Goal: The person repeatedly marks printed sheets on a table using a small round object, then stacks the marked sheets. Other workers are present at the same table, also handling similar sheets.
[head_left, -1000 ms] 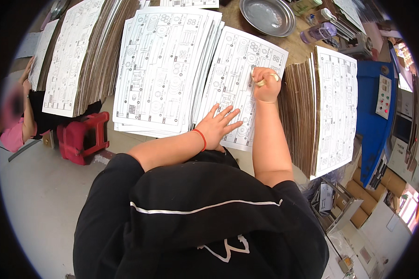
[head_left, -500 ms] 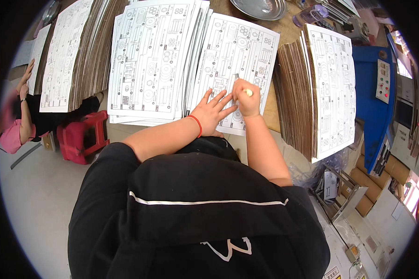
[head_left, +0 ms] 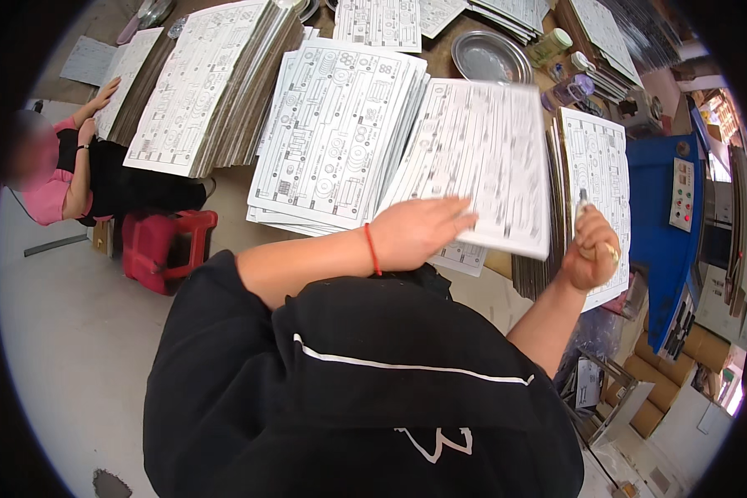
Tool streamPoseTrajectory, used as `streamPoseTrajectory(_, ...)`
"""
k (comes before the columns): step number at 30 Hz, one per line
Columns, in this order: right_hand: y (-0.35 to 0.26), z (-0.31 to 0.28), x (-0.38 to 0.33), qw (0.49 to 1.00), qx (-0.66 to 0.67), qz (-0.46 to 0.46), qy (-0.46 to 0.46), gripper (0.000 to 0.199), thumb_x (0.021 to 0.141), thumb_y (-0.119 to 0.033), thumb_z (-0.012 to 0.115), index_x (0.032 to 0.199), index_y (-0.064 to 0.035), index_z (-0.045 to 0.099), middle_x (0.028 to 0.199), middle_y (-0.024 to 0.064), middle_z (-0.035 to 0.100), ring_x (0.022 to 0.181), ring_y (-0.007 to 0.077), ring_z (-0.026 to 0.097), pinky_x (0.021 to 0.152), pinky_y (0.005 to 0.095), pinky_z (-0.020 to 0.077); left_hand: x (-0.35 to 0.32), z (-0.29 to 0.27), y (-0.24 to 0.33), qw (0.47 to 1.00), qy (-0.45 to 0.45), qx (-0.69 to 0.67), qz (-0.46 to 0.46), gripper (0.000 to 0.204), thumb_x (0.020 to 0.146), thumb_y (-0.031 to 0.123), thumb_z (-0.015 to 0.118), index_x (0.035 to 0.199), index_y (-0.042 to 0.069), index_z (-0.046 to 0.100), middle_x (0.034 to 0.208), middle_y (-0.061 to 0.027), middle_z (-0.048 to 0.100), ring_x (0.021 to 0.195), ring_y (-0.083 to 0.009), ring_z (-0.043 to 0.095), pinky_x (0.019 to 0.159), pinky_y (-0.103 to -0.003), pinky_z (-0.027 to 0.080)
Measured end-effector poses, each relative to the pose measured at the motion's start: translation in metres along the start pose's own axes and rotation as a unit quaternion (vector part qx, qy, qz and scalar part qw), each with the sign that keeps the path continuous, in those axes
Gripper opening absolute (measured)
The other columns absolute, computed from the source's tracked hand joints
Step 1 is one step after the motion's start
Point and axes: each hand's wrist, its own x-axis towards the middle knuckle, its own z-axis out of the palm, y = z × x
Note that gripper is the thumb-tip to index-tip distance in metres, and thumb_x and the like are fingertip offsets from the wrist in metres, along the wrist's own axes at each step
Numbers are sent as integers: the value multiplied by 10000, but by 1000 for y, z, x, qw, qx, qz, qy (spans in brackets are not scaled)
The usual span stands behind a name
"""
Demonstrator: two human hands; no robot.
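Note:
My left hand (head_left: 419, 232), a red cord on its wrist, reaches over the near edge of a printed board (head_left: 481, 162). Its fingers are stretched out and overlap the board; the thumb is hidden. The board is smeared by motion, tilted, and its right side overlaps the stack of printed boards (head_left: 599, 174) at the right. My right hand (head_left: 591, 251) is closed around a small hand tool (head_left: 611, 249) with a pale handle and a dark metal tip, above that right stack. A pile of printed sheets (head_left: 328, 137) lies left of the moving board.
A taller stack of boards (head_left: 195, 87) stands farther left, with a person in pink (head_left: 62, 187) beside it. A round metal dish (head_left: 490, 58) and bottles (head_left: 568, 90) are at the back. A blue machine (head_left: 660, 195) stands right; a red stool (head_left: 168, 245) is left.
The printed board has shifted right and tilted up from its pile. My right hand with the tool has moved off it to the right. The left hand has slid to the board's near edge.

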Motion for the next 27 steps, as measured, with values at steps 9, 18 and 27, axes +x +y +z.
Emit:
streamPoseTrajectory(9, 24, 15, -44, 996, -22, 80, 9, 143, 717, -112, 447, 595, -42, 467, 608, 98, 508, 652, 213, 457, 836, 395, 381, -86, -90, -31, 969, 220, 85, -70, 522, 753, -147, 498, 1239, 23, 590, 1250, -174, 617, 1135, -332, 603, 929, -406, 491)
streamPoseTrajectory(18, 77, 37, -55, 987, 56, 153, -12, 190, 771, -105, 444, 600, -23, 456, 607, 100, 476, 633, 214, 407, 729, 396, 356, -136, -52, -57, 960, -85, 70, -257, 463, 674, -85, 547, 1106, 52, 642, 1228, -161, 600, 1160, -332, 557, 986, -433, 446)
streamPoseTrajectory(27, 206, 55, -42, 922, 229, 287, 128, 260, 816, -107, 438, 576, -17, 487, 584, 123, 504, 634, 234, 457, 702, 381, 397, -18, 110, -35, 931, -333, 72, -134, 1080, 641, 491, 825, 1516, 215, 255, 1581, -142, 183, 1463, -329, 171, 1156, -584, 159)
